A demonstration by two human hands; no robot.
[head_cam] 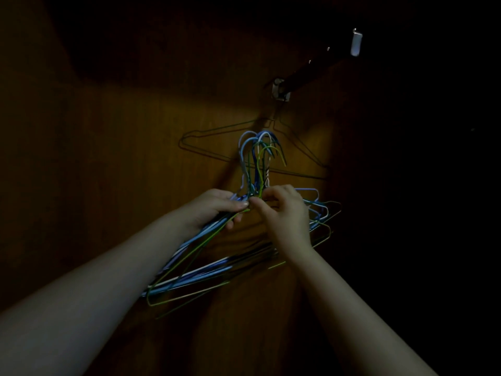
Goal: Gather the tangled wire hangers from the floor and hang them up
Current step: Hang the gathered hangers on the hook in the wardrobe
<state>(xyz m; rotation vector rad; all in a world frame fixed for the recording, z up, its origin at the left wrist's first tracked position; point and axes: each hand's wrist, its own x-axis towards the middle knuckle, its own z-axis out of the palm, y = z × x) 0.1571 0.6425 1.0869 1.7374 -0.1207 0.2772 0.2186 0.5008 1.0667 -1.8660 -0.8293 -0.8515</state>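
Wire hangers (189,278) bunched below rod (311,71); L hand (217,207) grips bundle, R hand (287,215) pinches necks.

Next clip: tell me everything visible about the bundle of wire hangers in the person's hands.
The bundle of wire hangers is several thin coated wires, blue, pale blue, white and yellow-green, overlapping. Hooks point up together below the dark rail; the bodies fan down and left. The left hand grips them beside the necks; the right hand pinches at the necks. Held in air before a wooden panel.

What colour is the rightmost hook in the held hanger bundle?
Yellow-green hook, shown in the dim head view.
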